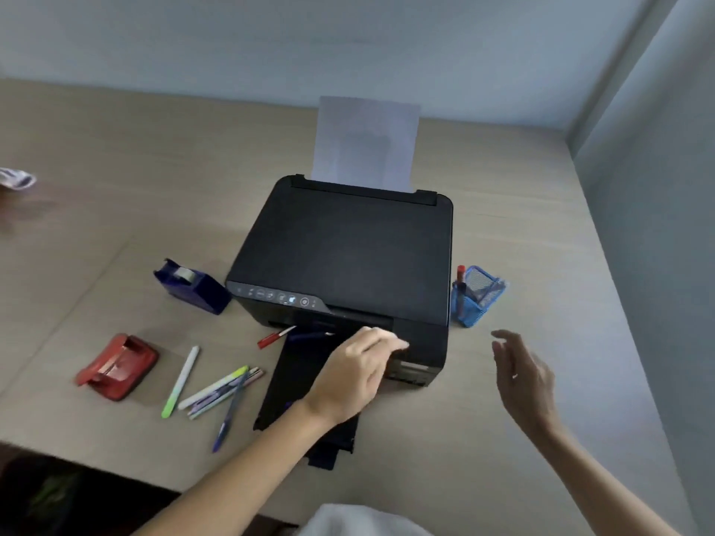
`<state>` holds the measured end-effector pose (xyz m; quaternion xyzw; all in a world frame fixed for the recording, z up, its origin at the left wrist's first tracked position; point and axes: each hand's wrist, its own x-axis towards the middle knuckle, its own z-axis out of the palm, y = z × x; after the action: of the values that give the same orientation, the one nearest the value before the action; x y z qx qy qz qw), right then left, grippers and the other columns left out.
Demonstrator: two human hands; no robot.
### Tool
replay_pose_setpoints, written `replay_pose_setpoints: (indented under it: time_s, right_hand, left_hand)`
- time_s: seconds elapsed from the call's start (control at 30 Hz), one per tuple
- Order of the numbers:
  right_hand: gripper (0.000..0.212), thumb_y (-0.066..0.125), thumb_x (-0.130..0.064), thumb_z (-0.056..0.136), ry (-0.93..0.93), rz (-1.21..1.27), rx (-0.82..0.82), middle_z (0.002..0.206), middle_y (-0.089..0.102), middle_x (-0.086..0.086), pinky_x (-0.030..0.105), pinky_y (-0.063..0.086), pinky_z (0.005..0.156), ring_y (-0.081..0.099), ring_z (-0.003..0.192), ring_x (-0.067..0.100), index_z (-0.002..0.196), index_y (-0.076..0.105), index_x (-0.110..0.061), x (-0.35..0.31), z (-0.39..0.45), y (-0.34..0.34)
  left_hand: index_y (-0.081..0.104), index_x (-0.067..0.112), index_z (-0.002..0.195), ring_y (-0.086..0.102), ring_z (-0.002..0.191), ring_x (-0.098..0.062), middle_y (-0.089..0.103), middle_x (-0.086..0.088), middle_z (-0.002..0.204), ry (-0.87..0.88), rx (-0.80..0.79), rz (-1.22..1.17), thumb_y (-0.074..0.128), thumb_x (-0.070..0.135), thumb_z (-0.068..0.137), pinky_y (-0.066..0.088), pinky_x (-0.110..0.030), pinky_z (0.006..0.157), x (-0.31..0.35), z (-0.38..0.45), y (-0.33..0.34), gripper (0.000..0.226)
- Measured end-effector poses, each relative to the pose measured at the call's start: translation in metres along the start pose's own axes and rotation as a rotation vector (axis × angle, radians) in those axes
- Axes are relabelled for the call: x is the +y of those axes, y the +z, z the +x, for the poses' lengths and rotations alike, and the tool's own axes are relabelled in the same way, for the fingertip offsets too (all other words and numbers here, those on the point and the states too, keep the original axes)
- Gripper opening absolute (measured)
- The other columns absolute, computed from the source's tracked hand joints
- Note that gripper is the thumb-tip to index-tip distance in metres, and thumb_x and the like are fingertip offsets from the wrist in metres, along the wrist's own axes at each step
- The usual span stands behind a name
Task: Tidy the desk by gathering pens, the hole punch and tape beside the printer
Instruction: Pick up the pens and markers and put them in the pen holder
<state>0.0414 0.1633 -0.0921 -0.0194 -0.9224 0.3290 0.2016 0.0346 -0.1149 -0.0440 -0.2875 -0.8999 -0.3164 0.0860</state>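
a pale wood worktop [503,234] in a corner carries a black printer [348,249] with a blue mesh pen holder [478,297] just to its right. left of it lie a blue tape dispenser [192,285], a red hole punch [118,366] and loose pens [216,392], with a red pen [275,336] at the printer's front. the left hand [354,375] hovers over the output tray [305,388] with fingers curled and holding nothing, and the right hand [524,375] hangs loosely spread and empty, near the holder.

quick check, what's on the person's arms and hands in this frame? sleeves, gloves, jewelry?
Both forearms are bare as far as the frame shows: no sleeves, no gloves, no watch or wristband. The left hand shows no ring or marking. The right hand has a small bright spot on one finger; it may be a ring, but it is too small and blurred to tell.
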Motion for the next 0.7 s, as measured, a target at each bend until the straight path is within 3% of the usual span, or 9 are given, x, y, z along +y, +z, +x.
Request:
replay_pose_setpoints:
  time_s: [0.07,0.1,0.2,0.3,0.37,0.53,0.7]
  right_hand:
    - [0.016,0.045,-0.024,0.095,-0.143,0.047,-0.138,0.077,0.060,-0.012,0.000,0.035,0.066,0.046,0.067,-0.007,0.098,0.059,-0.017,-0.019,-0.039,0.013]
    - [0.014,0.048,-0.022,0.095,-0.214,0.068,-0.228,0.081,0.064,-0.009,0.001,0.039,0.068,0.051,0.068,-0.005,0.096,0.060,-0.017,-0.028,-0.054,0.022]
    - [0.012,0.052,-0.019,0.096,-0.377,0.064,-0.469,0.085,0.064,0.000,0.025,0.053,0.062,0.061,0.070,0.015,0.097,0.062,-0.013,-0.063,-0.077,0.055]
    - [0.015,0.052,-0.020,0.096,-0.501,-0.016,-0.582,0.093,0.063,0.004,0.026,0.051,0.072,0.058,0.080,0.019,0.104,0.062,-0.012,-0.103,-0.076,0.090]
    - [0.019,0.056,-0.017,0.093,-0.553,-0.086,-0.599,0.102,0.062,0.005,0.026,0.050,0.079,0.057,0.089,0.020,0.111,0.061,-0.012,-0.124,-0.072,0.114]
    - [0.037,0.051,-0.022,0.095,-0.396,-0.343,-0.731,0.122,0.051,0.013,0.041,0.046,0.095,0.048,0.111,0.030,0.131,0.050,-0.012,-0.146,-0.069,0.151]
    - [0.027,0.049,-0.021,0.096,-0.319,-0.429,-0.748,0.119,0.050,0.013,0.041,0.043,0.094,0.046,0.111,0.031,0.121,0.051,-0.011,-0.149,-0.074,0.158]
  left_hand:
    - [0.070,0.014,0.109,0.063,0.097,-0.009,0.066,0.004,0.103,-0.233,0.077,0.046,0.055,0.002,0.094,0.050,-0.017,0.087,-0.032,-0.046,-0.011,0.024]
    - [0.070,0.014,0.106,0.065,0.094,-0.010,0.066,0.005,0.101,-0.319,0.089,0.086,0.056,0.002,0.093,0.048,-0.013,0.083,-0.049,-0.061,-0.015,0.022]
    - [0.069,0.011,0.106,0.067,0.093,-0.019,0.067,0.001,0.104,-0.471,0.031,0.186,0.057,0.002,0.092,0.049,-0.021,0.075,-0.095,-0.080,-0.018,0.021]
    - [0.067,0.009,0.119,0.060,0.107,-0.030,0.063,-0.010,0.118,-0.585,-0.072,0.281,0.055,0.002,0.092,0.053,-0.038,0.088,-0.126,-0.074,-0.015,0.030]
    - [0.061,0.014,0.129,0.057,0.111,-0.033,0.058,-0.013,0.124,-0.632,-0.139,0.332,0.054,0.006,0.093,0.050,-0.041,0.094,-0.137,-0.070,-0.012,0.038]
    - [0.053,0.026,0.136,0.055,0.113,-0.032,0.053,-0.011,0.125,-0.614,-0.219,0.373,0.051,0.024,0.096,0.050,-0.042,0.090,-0.148,-0.061,-0.004,0.040]
    - [0.060,0.021,0.124,0.053,0.113,-0.030,0.056,-0.010,0.120,-0.572,-0.241,0.396,0.057,0.032,0.092,0.047,-0.040,0.090,-0.152,-0.056,0.001,0.034]
